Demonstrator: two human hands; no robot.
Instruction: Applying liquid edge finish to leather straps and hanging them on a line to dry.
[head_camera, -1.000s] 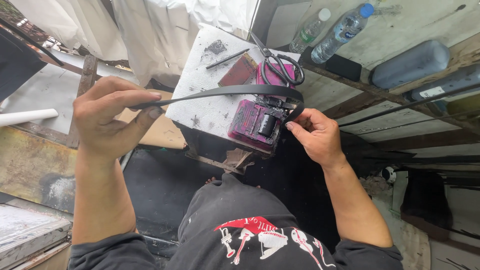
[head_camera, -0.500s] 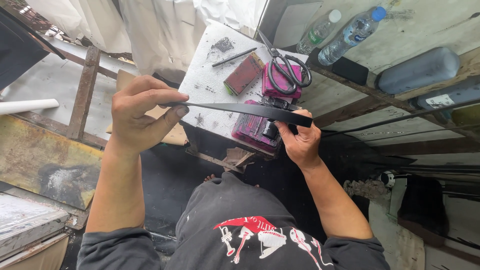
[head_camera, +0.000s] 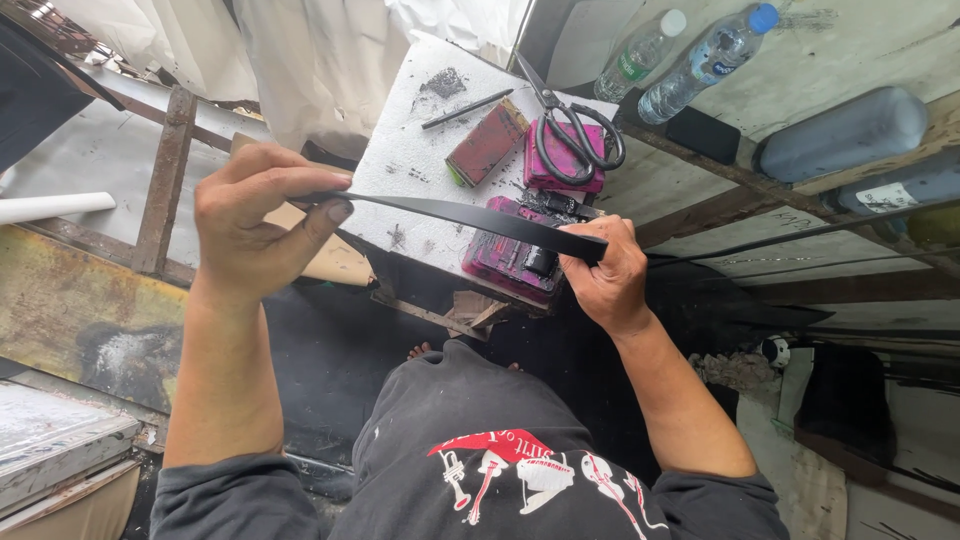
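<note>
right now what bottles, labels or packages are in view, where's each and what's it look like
Small clear bottle: top right ledge, lying tilted, white cap, green label.
Larger clear bottle: beside it, blue cap, blue and white label.
Dark grey bottle: right ledge, on its side, no label showing.
White label: on a dark container below it, far right.
Red flat block: on the white slab, no label visible.

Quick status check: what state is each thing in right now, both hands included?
Black strap: stretched out straight between both hands, above the block.
Left hand: grip pinched shut on the strap's end.
Right hand: grip shut on the strap's other end.
Scissors: blades closed, lying on a pink box.
Two plastic bottles: capped, lying on their sides.
White block: stained with black specks.
</note>
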